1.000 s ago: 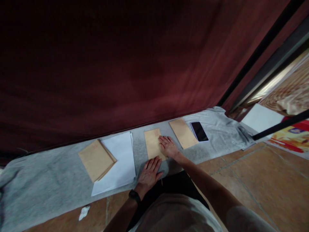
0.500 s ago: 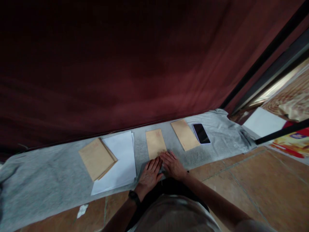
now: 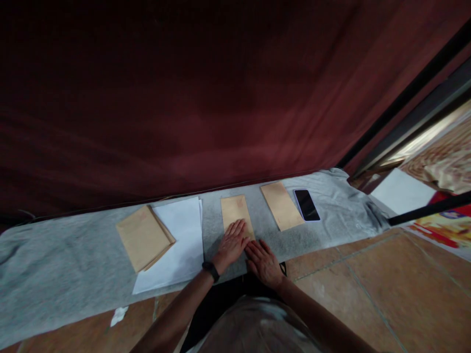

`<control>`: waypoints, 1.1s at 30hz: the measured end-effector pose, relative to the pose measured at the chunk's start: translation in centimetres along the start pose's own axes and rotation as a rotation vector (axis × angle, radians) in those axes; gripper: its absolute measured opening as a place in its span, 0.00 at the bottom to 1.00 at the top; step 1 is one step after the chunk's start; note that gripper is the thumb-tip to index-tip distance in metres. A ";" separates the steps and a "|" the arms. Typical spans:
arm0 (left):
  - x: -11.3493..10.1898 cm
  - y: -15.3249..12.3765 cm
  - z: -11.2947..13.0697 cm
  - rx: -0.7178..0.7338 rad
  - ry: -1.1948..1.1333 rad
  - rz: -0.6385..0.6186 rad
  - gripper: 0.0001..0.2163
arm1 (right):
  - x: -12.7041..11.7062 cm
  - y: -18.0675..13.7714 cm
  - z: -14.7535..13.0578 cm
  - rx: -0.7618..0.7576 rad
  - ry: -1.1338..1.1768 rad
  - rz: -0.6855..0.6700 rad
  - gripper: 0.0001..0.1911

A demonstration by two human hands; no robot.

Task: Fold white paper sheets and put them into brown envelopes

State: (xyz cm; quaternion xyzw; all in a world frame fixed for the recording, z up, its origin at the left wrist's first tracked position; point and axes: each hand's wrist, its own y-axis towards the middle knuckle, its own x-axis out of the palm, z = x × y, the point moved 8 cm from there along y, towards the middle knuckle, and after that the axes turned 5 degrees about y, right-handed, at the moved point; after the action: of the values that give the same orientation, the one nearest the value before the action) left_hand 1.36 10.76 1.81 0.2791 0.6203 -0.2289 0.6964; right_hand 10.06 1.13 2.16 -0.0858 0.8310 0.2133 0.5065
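Observation:
A brown paper envelope [image 3: 232, 207] lies on the grey cloth in front of me. My left hand [image 3: 231, 242] rests flat on its lower part, fingers stretched out, with a dark band on the wrist. Beside it, my right hand [image 3: 264, 262] lies palm down at the envelope's lower right corner, its fingers extended. The envelope's near edge is hidden under the hands. Another brown envelope [image 3: 282, 206] lies to the right. On the left, a stack of brown envelopes [image 3: 143, 238] sits partly over white paper sheets [image 3: 184, 240].
The grey cloth [image 3: 73, 264] covers a long narrow surface against a dark red panel [image 3: 221, 113]. A phone [image 3: 307, 205] lies at the right. A white scrap [image 3: 118, 316] is on the tiled floor [image 3: 353, 294]. A dark bar [image 3: 430, 208] and a colourful printed box [image 3: 447, 223] stand at far right.
My left hand has moved up onto the envelope and lies flat there. My right hand has shifted slightly down, and the two hands overlap less.

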 end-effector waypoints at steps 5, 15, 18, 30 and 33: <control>0.5 4.8 -1.7 -0.065 -0.030 -0.019 0.27 | 0.2 -0.1 -0.1 -0.024 -0.044 0.000 0.28; 1.2 5.0 -1.6 0.001 -0.052 -0.005 0.28 | 0.2 -0.1 -0.1 -0.015 -0.057 0.015 0.28; 1.1 3.8 -1.1 0.075 -0.041 -0.016 0.29 | 0.0 -0.1 -0.2 -0.021 -0.052 0.027 0.27; -0.8 -2.5 1.5 0.210 -0.019 -0.005 0.30 | 0.2 -0.4 -0.2 -0.017 -0.035 0.047 0.22; -1.4 -4.5 1.9 0.226 -0.026 0.000 0.32 | 0.1 -0.5 -0.3 -0.034 -0.034 0.024 0.24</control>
State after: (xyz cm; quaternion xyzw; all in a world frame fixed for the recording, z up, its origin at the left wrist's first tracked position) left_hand -0.41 6.13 2.83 0.3530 0.5816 -0.3009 0.6683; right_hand 9.96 0.61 2.07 -0.0809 0.8194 0.2347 0.5167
